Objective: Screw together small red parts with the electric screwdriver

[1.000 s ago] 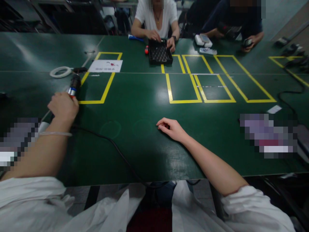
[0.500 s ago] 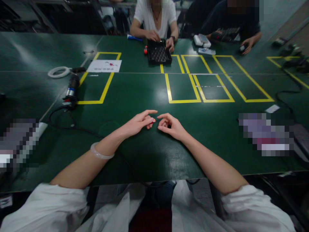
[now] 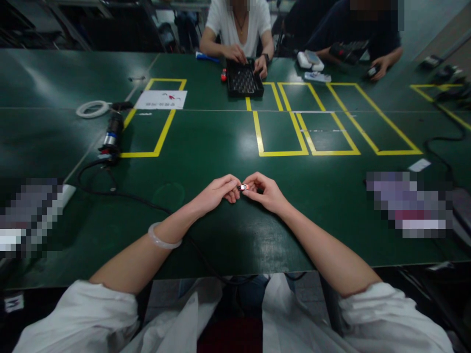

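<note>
My left hand (image 3: 218, 194) and my right hand (image 3: 267, 192) meet over the middle of the green table (image 3: 206, 147). Both pinch a small red and silver part (image 3: 243, 187) between their fingertips, just above the table top. A pale bangle sits on my left wrist. A black electric screwdriver (image 3: 110, 137) lies alone at the left, its black cable (image 3: 147, 201) running across the table toward me.
Yellow tape rectangles (image 3: 305, 132) mark the table. A white tube coil (image 3: 91, 109) and a paper sheet (image 3: 161, 100) lie at the far left. Across the table a person in white handles a black tray (image 3: 243, 83); another person sits at the far right.
My left hand let go of the screwdriver at the left, came to the middle with the small part, and now joins my right hand in pinching it.
</note>
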A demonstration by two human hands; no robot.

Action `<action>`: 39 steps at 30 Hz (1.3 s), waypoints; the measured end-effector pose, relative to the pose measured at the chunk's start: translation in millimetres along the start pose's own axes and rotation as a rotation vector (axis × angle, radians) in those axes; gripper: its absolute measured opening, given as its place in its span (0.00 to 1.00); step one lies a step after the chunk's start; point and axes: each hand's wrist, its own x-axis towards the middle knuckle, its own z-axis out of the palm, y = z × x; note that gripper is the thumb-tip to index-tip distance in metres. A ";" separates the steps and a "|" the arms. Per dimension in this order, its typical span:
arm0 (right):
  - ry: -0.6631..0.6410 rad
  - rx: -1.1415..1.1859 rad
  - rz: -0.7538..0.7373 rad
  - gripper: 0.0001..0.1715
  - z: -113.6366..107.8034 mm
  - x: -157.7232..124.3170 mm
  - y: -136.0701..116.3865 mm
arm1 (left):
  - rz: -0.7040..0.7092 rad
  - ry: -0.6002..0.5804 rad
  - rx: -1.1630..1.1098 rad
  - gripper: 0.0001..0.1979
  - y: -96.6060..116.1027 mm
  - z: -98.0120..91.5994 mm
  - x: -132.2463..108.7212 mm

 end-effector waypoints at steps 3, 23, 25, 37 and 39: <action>-0.003 -0.021 -0.021 0.15 0.5 -0.3 0.0 | 0.030 0.004 0.064 0.18 1.3 3.5 -1.5; 0.044 0.021 -0.035 0.18 2.3 1.9 0.6 | 0.260 0.170 0.274 0.13 -4.1 5.0 -3.3; 0.040 0.007 -0.036 0.17 2.3 2.3 1.6 | 0.333 0.175 0.318 0.11 -5.0 5.5 -3.7; 0.045 -0.134 -0.101 0.09 1.9 0.2 -1.3 | 0.467 0.243 0.608 0.09 -5.1 6.6 -7.2; 0.046 -0.138 -0.103 0.09 1.7 0.1 -2.2 | 0.462 0.235 0.638 0.08 -2.9 7.1 -8.0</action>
